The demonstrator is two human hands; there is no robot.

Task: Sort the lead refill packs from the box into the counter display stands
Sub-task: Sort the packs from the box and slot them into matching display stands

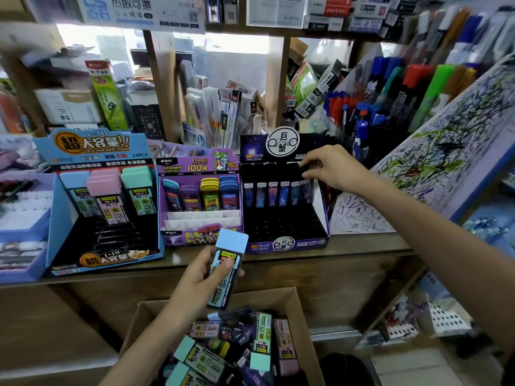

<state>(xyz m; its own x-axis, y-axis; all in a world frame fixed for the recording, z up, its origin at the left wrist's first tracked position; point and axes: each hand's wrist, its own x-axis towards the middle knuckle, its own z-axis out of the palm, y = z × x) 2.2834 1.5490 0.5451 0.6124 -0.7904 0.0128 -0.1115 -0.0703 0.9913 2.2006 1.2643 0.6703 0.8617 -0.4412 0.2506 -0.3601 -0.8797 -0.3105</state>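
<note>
Box point(299, 307) nearest you, below the counter edge; loose refill packs point(262, 334) heaped in it. Your left hand point(200, 277) grips a blue-capped pack point(227, 263), cap up and label towards you, likely to match it to the blue stand point(60, 207) on the left. Farther on, your right hand point(331, 169) pinches a slim dark pack point(303, 166) at the right end of the back row of the black stand point(284, 243).

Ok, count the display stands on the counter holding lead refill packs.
3: blue stand at left, purple stand in the middle, dark stand at right, by the right hand. A cut-off box at far left may be another.
</note>
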